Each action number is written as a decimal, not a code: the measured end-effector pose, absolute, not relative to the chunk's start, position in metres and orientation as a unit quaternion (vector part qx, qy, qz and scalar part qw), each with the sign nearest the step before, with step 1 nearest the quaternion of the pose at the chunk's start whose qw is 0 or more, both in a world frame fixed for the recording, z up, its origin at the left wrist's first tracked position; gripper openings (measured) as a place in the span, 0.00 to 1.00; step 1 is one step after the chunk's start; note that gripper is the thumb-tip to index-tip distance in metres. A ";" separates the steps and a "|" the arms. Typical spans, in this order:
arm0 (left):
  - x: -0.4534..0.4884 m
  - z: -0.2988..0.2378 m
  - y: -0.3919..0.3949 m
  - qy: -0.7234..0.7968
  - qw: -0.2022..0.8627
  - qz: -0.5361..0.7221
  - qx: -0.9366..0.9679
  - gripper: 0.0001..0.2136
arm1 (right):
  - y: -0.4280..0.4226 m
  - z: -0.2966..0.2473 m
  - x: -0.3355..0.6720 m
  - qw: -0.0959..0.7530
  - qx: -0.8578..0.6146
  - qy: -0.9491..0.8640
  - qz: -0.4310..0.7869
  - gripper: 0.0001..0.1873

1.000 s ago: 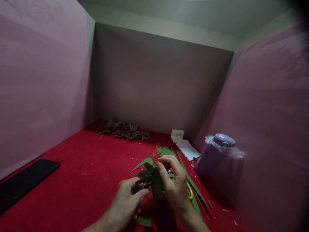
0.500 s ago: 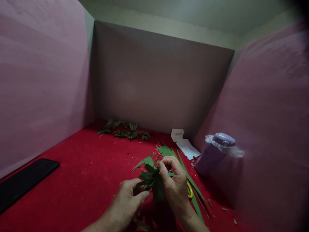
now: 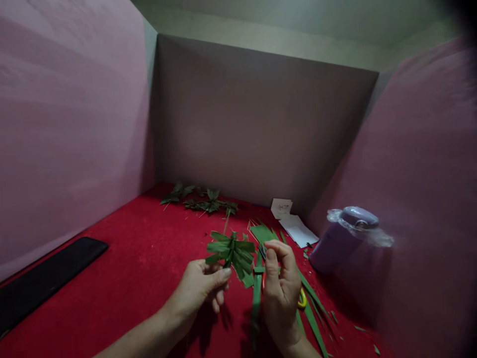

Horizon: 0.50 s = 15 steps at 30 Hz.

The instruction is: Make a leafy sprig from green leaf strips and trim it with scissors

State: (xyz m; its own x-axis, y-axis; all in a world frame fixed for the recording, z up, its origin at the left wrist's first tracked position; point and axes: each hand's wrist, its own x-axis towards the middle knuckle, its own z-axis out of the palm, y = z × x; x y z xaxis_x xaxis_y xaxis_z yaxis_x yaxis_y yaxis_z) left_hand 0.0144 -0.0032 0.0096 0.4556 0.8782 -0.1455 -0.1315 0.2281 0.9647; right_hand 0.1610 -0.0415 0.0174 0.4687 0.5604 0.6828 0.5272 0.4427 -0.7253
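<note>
A green leaf figure [image 3: 233, 248] with fanned, cut leaf blades and a bound middle is pinched between the thumb and fingers of my left hand [image 3: 204, 283]. A thin stalk sticks up from it. My right hand [image 3: 281, 288] is apart from the figure, to its right, with thumb and fingertips drawn together; whether anything tiny is between them cannot be made out. Partly hidden behind that hand lie scissors with a yellow and red handle [image 3: 302, 298]. Long green leaf strips [image 3: 316, 325] lie around and under the right hand.
Several leafy sprigs [image 3: 210, 201] lie at the back of the red cloth [image 3: 137, 278]. White papers [image 3: 298, 229] and a purple bottle [image 3: 337, 243] with clear plastic wrap stand to the right. A black flat object [image 3: 55, 278] lies at left. Leaf scraps are scattered about.
My right hand has let go of the leaf figure and moved right. My left hand now holds the figure alone, turned so its fanned blades show. The view has shifted slightly left.
</note>
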 end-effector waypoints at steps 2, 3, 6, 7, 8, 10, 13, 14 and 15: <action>0.011 0.010 0.003 0.371 0.701 0.390 0.467 0.15 | -0.046 0.010 0.154 0.674 -0.499 -0.543 0.019 0.06; 0.009 0.010 0.005 0.369 0.707 0.402 0.450 0.15 | -0.048 0.006 0.151 0.667 -0.490 -0.560 0.040 0.07; 0.005 0.012 0.011 0.355 0.724 0.425 0.412 0.14 | -0.051 -0.004 0.138 0.596 -0.497 -0.615 0.137 0.13; 0.004 0.013 0.011 0.346 0.730 0.430 0.403 0.13 | -0.051 -0.006 0.134 0.575 -0.509 -0.616 0.176 0.13; 0.003 0.014 0.012 0.335 0.738 0.433 0.396 0.13 | -0.050 -0.007 0.130 0.564 -0.514 -0.605 0.226 0.12; 0.002 0.016 0.011 0.305 0.758 0.434 0.379 0.12 | -0.047 -0.007 0.123 0.571 -0.490 -0.554 0.357 0.09; 0.003 0.018 0.008 0.276 0.780 0.425 0.367 0.11 | -0.041 -0.006 0.117 0.609 -0.412 -0.458 0.499 0.13; 0.004 0.018 0.007 0.273 0.782 0.423 0.368 0.11 | -0.040 -0.005 0.116 0.617 -0.397 -0.437 0.520 0.14; 0.005 0.018 0.007 0.272 0.781 0.423 0.371 0.11 | -0.039 -0.005 0.116 0.622 -0.392 -0.422 0.531 0.15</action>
State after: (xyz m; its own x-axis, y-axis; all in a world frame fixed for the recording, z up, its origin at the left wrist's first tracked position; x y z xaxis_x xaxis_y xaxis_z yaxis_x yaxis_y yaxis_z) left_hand 0.0050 0.0066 0.0177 0.4936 0.8625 -0.1114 -0.4591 0.3672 0.8090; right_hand 0.1160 -0.0388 -0.0053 0.0805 0.9909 0.1077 -0.3292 0.1284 -0.9355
